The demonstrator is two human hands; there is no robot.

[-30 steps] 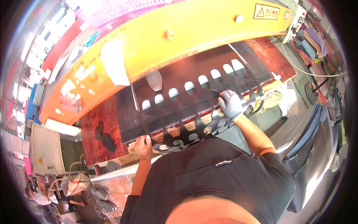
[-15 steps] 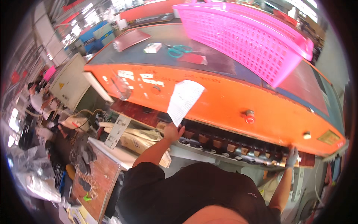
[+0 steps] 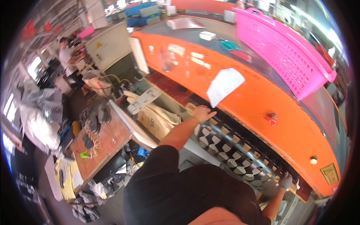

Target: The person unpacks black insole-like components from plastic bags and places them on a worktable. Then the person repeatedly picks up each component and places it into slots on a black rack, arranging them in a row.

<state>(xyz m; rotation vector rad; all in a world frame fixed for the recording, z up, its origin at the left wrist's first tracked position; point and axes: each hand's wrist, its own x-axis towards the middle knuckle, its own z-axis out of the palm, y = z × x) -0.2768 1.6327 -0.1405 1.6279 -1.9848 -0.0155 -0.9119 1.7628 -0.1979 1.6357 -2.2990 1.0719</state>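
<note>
A dark board (image 3: 234, 150) with rows of pale, rounded shapes and small brown blocks lies below the orange front of a large machine (image 3: 247, 101). At its left end, my bare left hand (image 3: 203, 113) is curled over the edge, thumb stretched to the right. My right hand (image 3: 285, 180), in a grey glove, is closed at the right end. The fingertips of both hands are partly hidden. A white sheet of paper (image 3: 225, 86) with writing hangs on the orange front, just above my left hand.
On the machine's top stand a pink basket (image 3: 285, 52), teal-handled scissors (image 3: 229, 45) and a small white box (image 3: 207, 35). A red button (image 3: 272, 120) sits on the front. To the left are a wooden table (image 3: 112, 138), sacks (image 3: 155, 122) and a person (image 3: 67, 56) farther off.
The view has swung left and tilted. More rows of the board now show, out from below the machine's front toward me. Both hands remain at its ends.
</note>
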